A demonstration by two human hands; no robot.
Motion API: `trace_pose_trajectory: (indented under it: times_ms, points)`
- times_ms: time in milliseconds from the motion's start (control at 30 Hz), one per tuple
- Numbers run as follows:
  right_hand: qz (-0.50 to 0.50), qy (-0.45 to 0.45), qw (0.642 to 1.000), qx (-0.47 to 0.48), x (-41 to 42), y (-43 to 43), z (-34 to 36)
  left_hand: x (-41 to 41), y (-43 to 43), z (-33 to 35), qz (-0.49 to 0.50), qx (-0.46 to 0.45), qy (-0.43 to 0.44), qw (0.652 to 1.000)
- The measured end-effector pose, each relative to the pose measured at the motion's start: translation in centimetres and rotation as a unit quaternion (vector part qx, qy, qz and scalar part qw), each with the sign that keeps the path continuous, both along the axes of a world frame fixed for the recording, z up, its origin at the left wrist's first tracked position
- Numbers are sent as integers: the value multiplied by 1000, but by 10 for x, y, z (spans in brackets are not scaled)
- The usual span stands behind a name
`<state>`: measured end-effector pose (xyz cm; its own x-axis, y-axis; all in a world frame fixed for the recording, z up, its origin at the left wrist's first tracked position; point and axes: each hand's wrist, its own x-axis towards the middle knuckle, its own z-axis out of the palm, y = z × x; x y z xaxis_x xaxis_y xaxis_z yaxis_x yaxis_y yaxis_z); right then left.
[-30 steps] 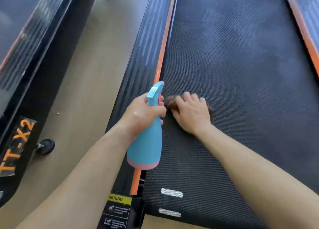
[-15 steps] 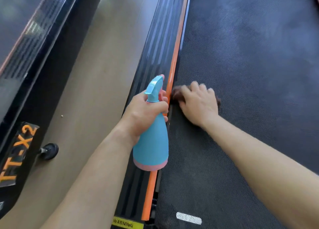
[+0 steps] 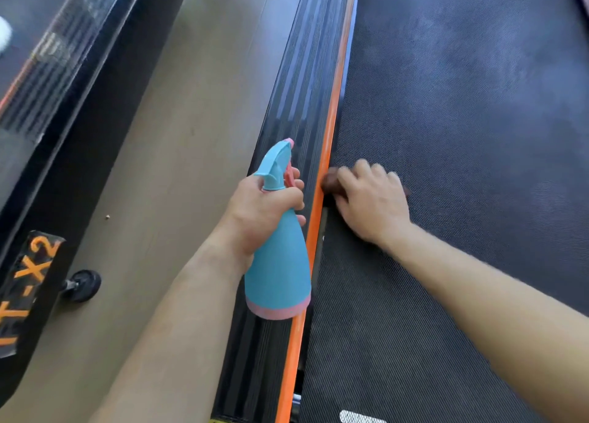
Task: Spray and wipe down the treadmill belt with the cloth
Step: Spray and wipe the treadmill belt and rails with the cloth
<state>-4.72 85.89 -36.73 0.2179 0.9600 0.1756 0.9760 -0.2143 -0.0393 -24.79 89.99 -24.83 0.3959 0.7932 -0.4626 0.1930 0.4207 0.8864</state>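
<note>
Shifted since half a second ago: right hand (image 3: 371,201) and brown cloth (image 3: 331,183) now hard against the belt's left edge, cloth touching the orange strip (image 3: 325,167), where earlier a sliver of belt showed between. Left hand (image 3: 261,209) carried further up along the ribbed side rail (image 3: 296,104), still wrapped around the neck of the blue spray bottle (image 3: 279,263), fingers by the pink trigger. Bottle's long axis running up and down the view, nozzle pointing away toward the far end of the rail, pink-banded base nearest the camera, hovering over rail and strip. Right hand flat, palm down, fingers spread over the cloth, most of it hidden beneath, pressed onto the treadmill belt (image 3: 462,135). Belt's length stretching away from the viewer, hazy pale patches across its far part. Left of the rail, tan floor (image 3: 165,167) and a neighbouring machine's small black wheel (image 3: 83,285)
</note>
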Motion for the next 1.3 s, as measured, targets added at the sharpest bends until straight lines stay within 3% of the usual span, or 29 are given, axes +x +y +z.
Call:
trace_pose_trajectory:
  times_ms: [133,200,333,400,500,633,867,967,1067,1167,1300]
  points:
    - [143,7,990,-15,-10,-59,-4,1,1,1,3,-11,-5,1000]
    - [121,-10,992,-21,3,-33,-1,1,1,1,1,-5,-7,1000]
    - [-60,36,997,-46,21,49,4,-3,-1,0,6,1,-7,1000]
    - [-83,24,995,-40,11,47,0,-2,-2,0,3,1,-7,1000]
    - [-6,-5,1000,0,-13,-14,-3,-2,-1,1,-8,1,6,1000]
    - [125,2,992,-26,-12,-62,-4,1,0,1,-3,-2,14,1000]
    - [-72,49,995,-53,22,55,6,3,-4,1,-8,5,17,1000]
    - [-48,3,999,-17,-1,11,0,6,-5,-2,-16,17,23,999]
    - [69,3,998,-10,-24,-65,-4,9,-2,-4,-24,20,36,999]
    - [136,-1,990,-21,-11,-71,-1,11,-4,-3,-29,14,43,999]
    - [-2,16,1000,-24,15,10,4,13,-7,-1,-27,34,65,997]
